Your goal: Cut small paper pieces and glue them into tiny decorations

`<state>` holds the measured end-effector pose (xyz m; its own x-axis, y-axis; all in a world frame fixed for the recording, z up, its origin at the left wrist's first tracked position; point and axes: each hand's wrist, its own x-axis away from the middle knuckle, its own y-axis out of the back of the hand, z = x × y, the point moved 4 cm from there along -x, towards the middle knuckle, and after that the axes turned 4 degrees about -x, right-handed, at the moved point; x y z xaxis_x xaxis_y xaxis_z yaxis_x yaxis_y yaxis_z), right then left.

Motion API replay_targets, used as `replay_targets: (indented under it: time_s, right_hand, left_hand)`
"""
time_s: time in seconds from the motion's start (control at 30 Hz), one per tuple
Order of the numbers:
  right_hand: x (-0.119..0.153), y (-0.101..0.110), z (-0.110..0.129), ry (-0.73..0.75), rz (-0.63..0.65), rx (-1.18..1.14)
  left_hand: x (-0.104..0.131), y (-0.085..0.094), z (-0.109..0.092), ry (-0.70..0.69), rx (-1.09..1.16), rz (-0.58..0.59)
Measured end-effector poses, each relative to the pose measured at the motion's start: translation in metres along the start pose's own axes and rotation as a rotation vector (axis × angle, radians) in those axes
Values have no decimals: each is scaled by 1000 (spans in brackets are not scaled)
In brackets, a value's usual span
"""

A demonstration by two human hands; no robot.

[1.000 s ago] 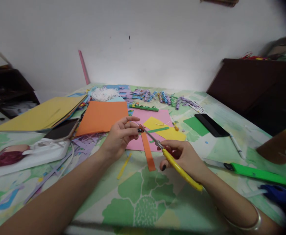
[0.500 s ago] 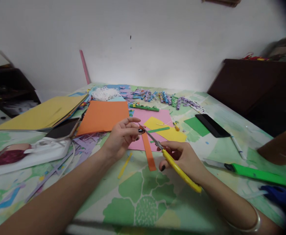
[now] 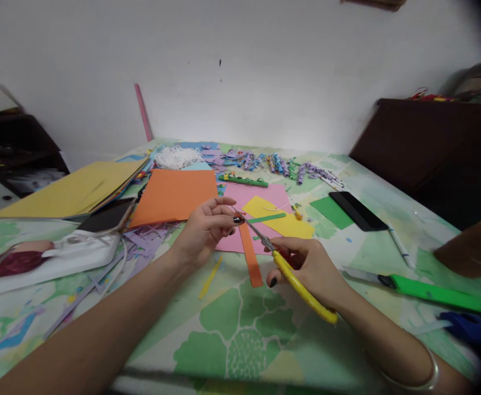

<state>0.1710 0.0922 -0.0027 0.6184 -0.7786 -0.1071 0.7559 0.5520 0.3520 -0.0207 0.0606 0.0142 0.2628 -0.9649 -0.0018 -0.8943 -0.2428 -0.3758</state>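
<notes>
My right hand [image 3: 306, 266] is wrapped round yellow-handled scissors [image 3: 302, 285], whose blades point up and left to my left fingertips. The thumb and fingers of my left hand [image 3: 207, 227] are pinched together at the blade tips; what they hold is too small to make out. Just right of those fingertips shows a green paper strip [image 3: 267, 218]. An orange strip [image 3: 251, 255] lies below the blades, partly over a pink sheet [image 3: 232, 241]. A yellow piece of paper [image 3: 292, 222] rests on the pink sheet.
Orange sheets [image 3: 174, 195], yellow sheets [image 3: 71, 189] and a white power strip [image 3: 79, 260] are on the left. Curled paper pieces [image 3: 277, 164] line the back. A black phone [image 3: 356, 211], a green cutter [image 3: 438, 291] and a blue-handled tool [image 3: 471, 326] lie right.
</notes>
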Motion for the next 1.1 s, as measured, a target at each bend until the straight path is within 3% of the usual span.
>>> replay_targets:
  time_s: [0.33, 0.7, 1.1]
  right_hand:
    - [-2, 1, 2, -9, 40, 19]
    - [-3, 0, -1, -96, 133, -120]
    - [-4, 1, -3, -113, 133, -89]
  left_hand:
    - [-1, 2, -2, -59, -66, 8]
    - [0, -1, -7, -69, -125, -32]
    - [-3, -1, -8, -103, -160, 4]
